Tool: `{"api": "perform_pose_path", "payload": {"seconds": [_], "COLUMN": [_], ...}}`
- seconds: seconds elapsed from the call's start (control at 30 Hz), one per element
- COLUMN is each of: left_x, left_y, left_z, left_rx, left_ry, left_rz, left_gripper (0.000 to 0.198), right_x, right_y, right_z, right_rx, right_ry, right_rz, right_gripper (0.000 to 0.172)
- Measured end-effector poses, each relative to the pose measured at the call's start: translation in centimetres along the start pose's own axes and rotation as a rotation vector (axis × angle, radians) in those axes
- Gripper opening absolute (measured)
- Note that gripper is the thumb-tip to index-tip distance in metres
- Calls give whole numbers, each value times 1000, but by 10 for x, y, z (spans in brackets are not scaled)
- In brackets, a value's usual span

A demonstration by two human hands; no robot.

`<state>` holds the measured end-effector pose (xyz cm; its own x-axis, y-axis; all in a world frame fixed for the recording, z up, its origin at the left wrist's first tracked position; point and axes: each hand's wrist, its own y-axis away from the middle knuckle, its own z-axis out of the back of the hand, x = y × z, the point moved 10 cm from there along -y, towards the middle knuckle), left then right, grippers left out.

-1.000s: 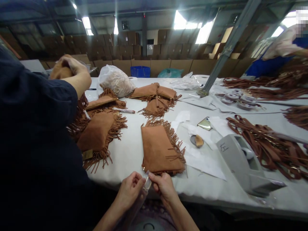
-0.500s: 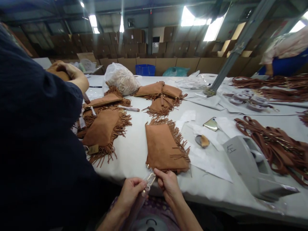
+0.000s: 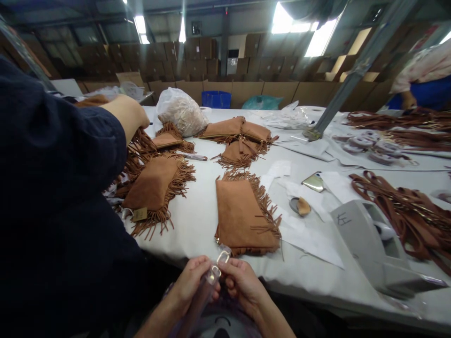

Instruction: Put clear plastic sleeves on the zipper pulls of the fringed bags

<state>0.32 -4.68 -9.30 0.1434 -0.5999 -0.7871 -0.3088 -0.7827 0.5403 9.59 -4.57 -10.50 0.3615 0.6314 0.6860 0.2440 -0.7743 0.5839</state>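
A brown strap in a clear plastic sleeve (image 3: 199, 298) is held at the near table edge, low centre of the head view. Its gold rectangular metal ring (image 3: 223, 257) is raised right at the near edge of a tan suede pouch with fringed sides (image 3: 243, 213); whether ring and pouch touch cannot be told. The left hand (image 3: 192, 280) is closed on the strap's upper end, thumb pressed on the sleeve. The right hand (image 3: 244, 282) is pinched shut on the same end, just under the ring, with the fingertips of both hands close together. The pouch is laid flat on the white-covered table (image 3: 197, 220). A grey tape dispenser (image 3: 366, 239) is set to the right, with a pile of dark brown straps (image 3: 405, 206) beyond it. At left, a co-worker's dark navy sleeve (image 3: 63, 155) and hand (image 3: 132, 115) are seen above a second fringed tan pouch (image 3: 151, 185). A stuffed white plastic bag (image 3: 181, 111) and a heap of further tan pouches (image 3: 239, 134) are placed at far centre.
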Motion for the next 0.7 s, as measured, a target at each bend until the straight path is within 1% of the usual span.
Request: {"api": "perform_pose_path", "payload": {"seconds": [0.07,0.17,0.27,0.37,0.47,0.53,0.6,0.7], "left_x": [5,5,0,-8,-11,-11,-12,-19], "left_y": [3,5,3,4,8,8,8,8], "left_z": [-5,-9,-7,0,6,7,6,5], "left_rx": [62,100,47,-66,-162,-177,-161,-139], "left_ry": [-27,-117,-168,-184,-218,-234,-241,-275], "left_rz": [37,10,-78,-190,-239,-232,-236,-287], "left_gripper": [54,55,51,51,53,54,53,46], "right_x": [1,2,1,-2,-2,3,11,20], "right_y": [0,1,-2,-7,-11,-11,-11,-13], "right_z": [1,1,0,2,5,6,9,13], "right_rx": [-3,15,33,7,-31,-47,-74,-133], "right_ry": [1,15,60,129,171,171,150,136], "right_rz": [-5,5,22,13,7,31,67,95], "right_gripper": [38,38,40,43,46,45,42,36]}}
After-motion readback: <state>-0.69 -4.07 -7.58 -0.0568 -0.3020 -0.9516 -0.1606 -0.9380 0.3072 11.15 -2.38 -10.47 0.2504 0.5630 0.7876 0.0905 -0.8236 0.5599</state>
